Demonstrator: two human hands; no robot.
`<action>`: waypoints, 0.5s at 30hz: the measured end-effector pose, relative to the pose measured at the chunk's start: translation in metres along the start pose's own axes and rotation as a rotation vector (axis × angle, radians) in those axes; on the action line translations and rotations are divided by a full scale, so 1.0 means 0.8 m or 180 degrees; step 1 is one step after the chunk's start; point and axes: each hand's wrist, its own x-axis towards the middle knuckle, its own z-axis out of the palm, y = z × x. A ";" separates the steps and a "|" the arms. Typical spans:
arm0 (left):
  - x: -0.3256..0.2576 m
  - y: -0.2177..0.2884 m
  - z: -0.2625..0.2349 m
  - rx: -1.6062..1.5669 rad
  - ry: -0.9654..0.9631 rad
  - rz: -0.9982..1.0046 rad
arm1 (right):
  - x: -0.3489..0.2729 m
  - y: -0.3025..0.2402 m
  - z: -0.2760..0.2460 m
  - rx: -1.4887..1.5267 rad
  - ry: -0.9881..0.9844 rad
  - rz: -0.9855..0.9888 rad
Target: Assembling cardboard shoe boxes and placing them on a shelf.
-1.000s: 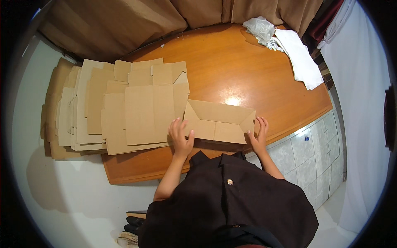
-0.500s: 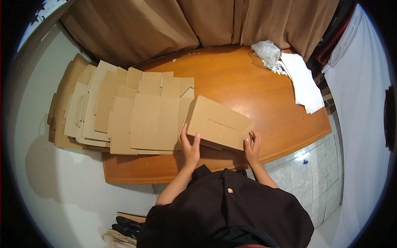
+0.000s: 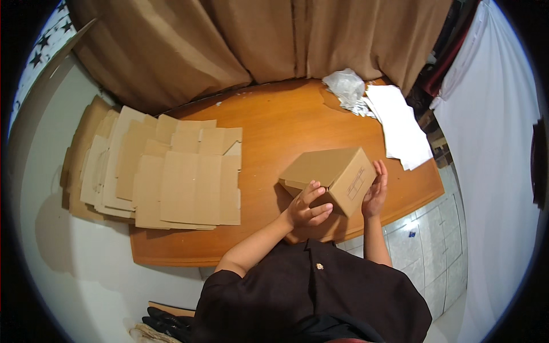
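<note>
I watch through the head camera as a brown box [image 3: 320, 163] tilts between two hands above the near side of the wooden table [image 3: 274, 120]; whether its underside touches the wood, I cannot tell. Half a second ago I see its seamed face turned up and a hand at each end; now a plain side faces up, and a printed end angles toward the right. The left hand [image 3: 306, 208] shifts to the box's near corner, its fingers wide apart. The right hand [image 3: 374, 197] stands upright beside the printed end, fingers raised, loosely curved and wide; how firmly either presses, I cannot tell. The box now sits clear of the flattened cardboard [image 3: 197, 188] to its left. Beyond, the bag [image 3: 346, 84] and white sheets [image 3: 397, 126] lie together.
</note>
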 end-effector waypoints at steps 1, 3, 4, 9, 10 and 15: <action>0.005 0.007 0.007 -0.0027 -0.0124 -0.0089 | 0.001 -0.010 -0.017 -0.0277 -0.0347 0.0065; 0.014 0.014 0.018 0.0098 -0.0255 -0.0172 | -0.003 -0.018 -0.046 -0.0970 -0.0569 0.0271; 0.012 0.016 0.023 0.0058 -0.0261 -0.0184 | -0.006 -0.022 -0.054 -0.1622 -0.0829 0.0499; -0.004 0.017 0.028 0.0535 -0.0483 -0.0422 | -0.013 0.000 -0.089 -0.1333 -0.0584 0.1040; -0.004 0.016 0.027 0.0714 -0.0569 -0.0487 | -0.011 0.012 -0.100 -0.1319 -0.0574 0.1044; -0.007 -0.005 0.000 0.0823 -0.1498 -0.1108 | 0.000 0.051 -0.118 -0.0526 -0.0428 0.1350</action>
